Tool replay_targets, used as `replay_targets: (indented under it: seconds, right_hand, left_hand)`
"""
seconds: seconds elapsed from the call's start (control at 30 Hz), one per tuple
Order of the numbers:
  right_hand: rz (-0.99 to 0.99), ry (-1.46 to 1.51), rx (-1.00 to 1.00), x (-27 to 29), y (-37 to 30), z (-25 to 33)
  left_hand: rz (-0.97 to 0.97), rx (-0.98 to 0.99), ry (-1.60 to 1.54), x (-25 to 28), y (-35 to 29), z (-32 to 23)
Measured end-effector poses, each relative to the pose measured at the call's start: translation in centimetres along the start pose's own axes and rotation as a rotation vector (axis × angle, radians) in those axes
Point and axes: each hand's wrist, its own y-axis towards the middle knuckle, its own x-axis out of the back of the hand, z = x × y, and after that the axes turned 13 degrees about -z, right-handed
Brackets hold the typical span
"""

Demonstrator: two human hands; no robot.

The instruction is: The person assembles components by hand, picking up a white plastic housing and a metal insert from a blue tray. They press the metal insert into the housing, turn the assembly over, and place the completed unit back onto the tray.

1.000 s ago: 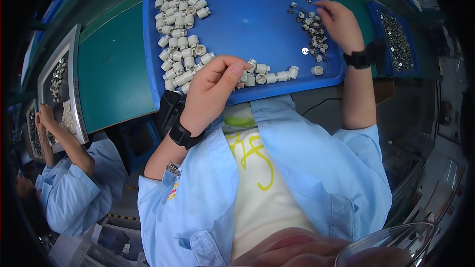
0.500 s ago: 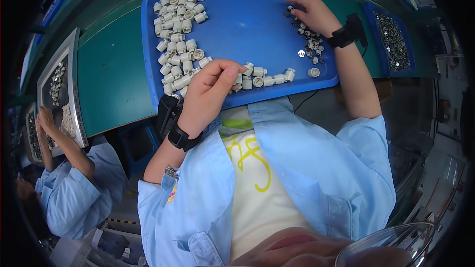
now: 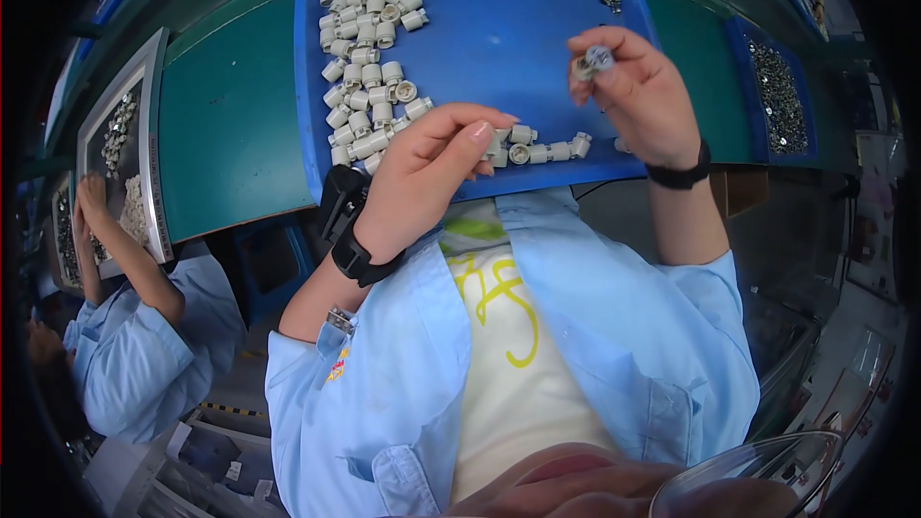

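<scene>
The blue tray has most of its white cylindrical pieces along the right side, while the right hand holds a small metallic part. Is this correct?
Not quite: the head view shows most of the white cylindrical pieces along the left side of the blue tray. The right hand does hold a small metallic part.

Right fingers (image 3: 624,41) pinching silvery part (image 3: 600,58), blue tray (image 3: 489,62)

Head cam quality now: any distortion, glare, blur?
Head view: fisheye bends the edges of the blue tray, corners fall to black; head view: a faint pale glare spot sits mid-tray; head view: the small metal part in the right hand looks soft, fine detail unclear; head view: the co-worker's sleeve at left looks soft too.
</scene>
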Motion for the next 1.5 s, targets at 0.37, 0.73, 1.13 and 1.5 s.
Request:
replay_targets:
  seconds: [0.37,0.73,1.13,1.5]
  right_hand:
    - [-0.044,-0.076,0.097,-4.3,-2.3,-2.1]
    - [0.065,-0.469,0.386,-5.0,-2.0,-1.5]
    - [-0.176,-0.576,0.742,-5.4,-2.2,-2.4]
    - [-0.305,-0.314,0.596,-6.9,-3.4,-4.0]
  left_hand:
    - [-0.001,-0.016,0.038,-0.3,0.3,0.4]
    - [0.038,0.024,0.020,0.5,0.0,0.6]
    - [0.012,0.046,-0.049,0.1,-0.4,1.0]
    - [-0.059,-0.030,-0.103,-0.2,-0.4,1.6]
